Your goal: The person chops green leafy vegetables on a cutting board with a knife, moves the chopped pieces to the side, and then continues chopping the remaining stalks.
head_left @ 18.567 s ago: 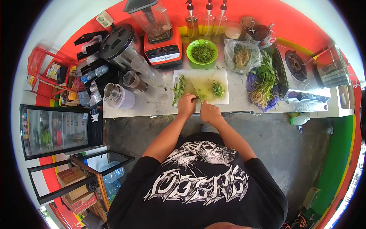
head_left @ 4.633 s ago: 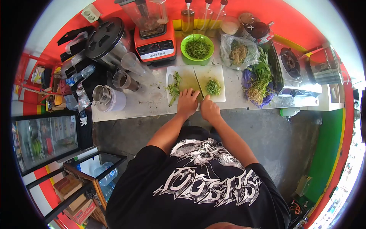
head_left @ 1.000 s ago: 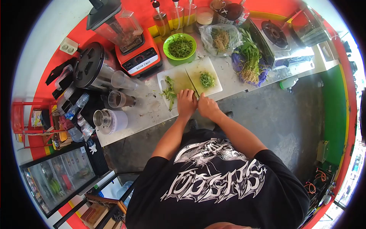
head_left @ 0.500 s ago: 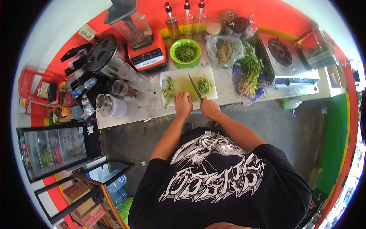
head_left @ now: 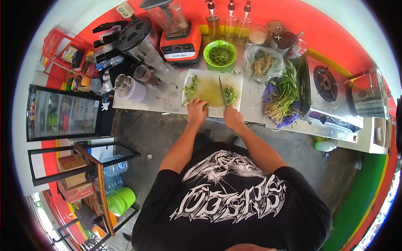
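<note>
My right hand (head_left: 233, 118) is closed round the handle of a knife (head_left: 222, 92), whose blade points away across the white cutting board (head_left: 204, 75). Chopped greens (head_left: 230, 95) lie just right of the blade. My left hand (head_left: 197, 111) rests at the board's near edge with its fingers curled; a bit of green shows at the fingertips, though most of what they hold is hidden. Uncut green stems (head_left: 190, 88) lie on the board's left side. Behind the board stands a green bowl (head_left: 220, 65) of chopped greens.
A red blender (head_left: 180, 49), cups (head_left: 146, 75) and a metal-topped jug (head_left: 133, 91) stand to the left. On the right are a bag of roots (head_left: 263, 65), a bundle of greens (head_left: 284, 94) and a stove (head_left: 331, 94). Pump bottles (head_left: 230, 25) stand behind.
The view has turned, so the table appears shifted right. The knife has moved right, beside the chopped greens, and my left hand sits farther from it.
</note>
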Action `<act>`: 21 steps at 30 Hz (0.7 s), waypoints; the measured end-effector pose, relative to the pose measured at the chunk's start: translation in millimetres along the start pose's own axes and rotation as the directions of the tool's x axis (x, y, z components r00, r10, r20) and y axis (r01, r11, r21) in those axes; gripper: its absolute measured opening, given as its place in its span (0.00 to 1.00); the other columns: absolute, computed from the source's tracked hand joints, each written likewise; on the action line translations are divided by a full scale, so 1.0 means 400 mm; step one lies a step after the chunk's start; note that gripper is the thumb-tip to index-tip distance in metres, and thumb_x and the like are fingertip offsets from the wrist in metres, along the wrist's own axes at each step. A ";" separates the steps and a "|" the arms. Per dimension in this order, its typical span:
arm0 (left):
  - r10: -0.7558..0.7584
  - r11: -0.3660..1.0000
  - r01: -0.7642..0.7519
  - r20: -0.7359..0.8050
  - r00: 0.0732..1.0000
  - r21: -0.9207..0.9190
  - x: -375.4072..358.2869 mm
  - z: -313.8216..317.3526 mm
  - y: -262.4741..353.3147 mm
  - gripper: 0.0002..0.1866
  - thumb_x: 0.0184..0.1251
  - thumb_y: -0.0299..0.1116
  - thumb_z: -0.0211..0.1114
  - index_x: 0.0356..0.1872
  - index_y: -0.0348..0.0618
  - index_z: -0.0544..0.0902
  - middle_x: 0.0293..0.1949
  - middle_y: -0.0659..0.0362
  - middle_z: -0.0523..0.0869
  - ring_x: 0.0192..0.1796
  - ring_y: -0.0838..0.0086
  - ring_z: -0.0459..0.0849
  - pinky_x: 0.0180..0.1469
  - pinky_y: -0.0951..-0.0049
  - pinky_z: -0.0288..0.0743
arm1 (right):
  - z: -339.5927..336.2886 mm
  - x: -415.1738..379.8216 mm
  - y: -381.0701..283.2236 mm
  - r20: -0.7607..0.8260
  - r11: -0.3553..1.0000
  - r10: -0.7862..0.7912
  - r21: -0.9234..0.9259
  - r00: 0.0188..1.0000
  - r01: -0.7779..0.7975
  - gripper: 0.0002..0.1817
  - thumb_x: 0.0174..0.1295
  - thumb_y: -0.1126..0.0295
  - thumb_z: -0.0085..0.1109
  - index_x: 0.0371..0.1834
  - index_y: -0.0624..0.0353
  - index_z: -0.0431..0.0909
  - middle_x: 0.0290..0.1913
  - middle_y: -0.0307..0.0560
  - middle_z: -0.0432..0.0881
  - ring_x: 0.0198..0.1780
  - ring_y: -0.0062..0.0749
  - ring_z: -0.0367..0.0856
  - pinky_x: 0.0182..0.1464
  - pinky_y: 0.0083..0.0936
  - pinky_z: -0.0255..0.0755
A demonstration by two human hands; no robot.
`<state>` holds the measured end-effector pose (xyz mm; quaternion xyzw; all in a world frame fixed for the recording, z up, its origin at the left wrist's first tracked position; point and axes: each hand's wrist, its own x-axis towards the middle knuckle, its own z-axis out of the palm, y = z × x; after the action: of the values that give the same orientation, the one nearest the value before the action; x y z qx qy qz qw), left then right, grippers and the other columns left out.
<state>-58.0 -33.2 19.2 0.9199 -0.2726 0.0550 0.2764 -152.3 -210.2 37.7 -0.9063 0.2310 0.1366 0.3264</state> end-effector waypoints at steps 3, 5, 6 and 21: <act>-0.029 1.000 0.029 0.079 0.996 0.001 0.008 0.005 -0.009 0.07 0.63 0.33 0.71 0.42 0.54 0.88 0.43 0.62 0.86 0.54 0.61 0.80 0.58 0.55 0.67 | -0.001 -0.006 0.004 0.015 1.000 0.020 0.023 1.000 -0.021 0.23 0.75 0.55 0.49 0.55 0.68 0.70 0.46 0.74 0.85 0.50 0.71 0.84 0.56 0.58 0.76; -0.040 0.999 0.041 0.086 0.995 -0.009 0.022 0.018 -0.005 0.07 0.64 0.32 0.70 0.42 0.53 0.87 0.42 0.61 0.86 0.54 0.61 0.81 0.58 0.55 0.68 | -0.007 -0.015 0.011 -0.004 1.000 -0.005 -0.021 1.000 0.005 0.24 0.75 0.55 0.50 0.57 0.68 0.70 0.46 0.74 0.85 0.51 0.70 0.85 0.56 0.58 0.76; -0.033 0.999 0.035 0.093 0.995 -0.013 0.040 0.023 -0.001 0.08 0.64 0.30 0.69 0.43 0.52 0.87 0.42 0.61 0.87 0.53 0.61 0.81 0.57 0.55 0.68 | -0.009 -0.016 0.013 -0.005 0.999 -0.009 -0.038 1.000 0.009 0.24 0.75 0.55 0.50 0.57 0.68 0.70 0.46 0.74 0.85 0.51 0.70 0.85 0.56 0.58 0.76; 0.109 0.990 -0.084 0.242 0.964 -0.114 0.133 0.035 0.009 0.06 0.62 0.29 0.65 0.36 0.50 0.88 0.37 0.54 0.87 0.47 0.55 0.85 0.51 0.54 0.78 | 0.028 -0.022 -0.142 -0.126 0.980 0.127 -0.135 0.984 -0.144 0.19 0.71 0.60 0.50 0.51 0.68 0.76 0.43 0.71 0.87 0.48 0.66 0.87 0.52 0.55 0.80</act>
<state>-15.7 -68.2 22.4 0.8898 -0.3519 -0.0608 0.2842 -132.0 -161.4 63.1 -0.9160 0.3005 0.1215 0.2362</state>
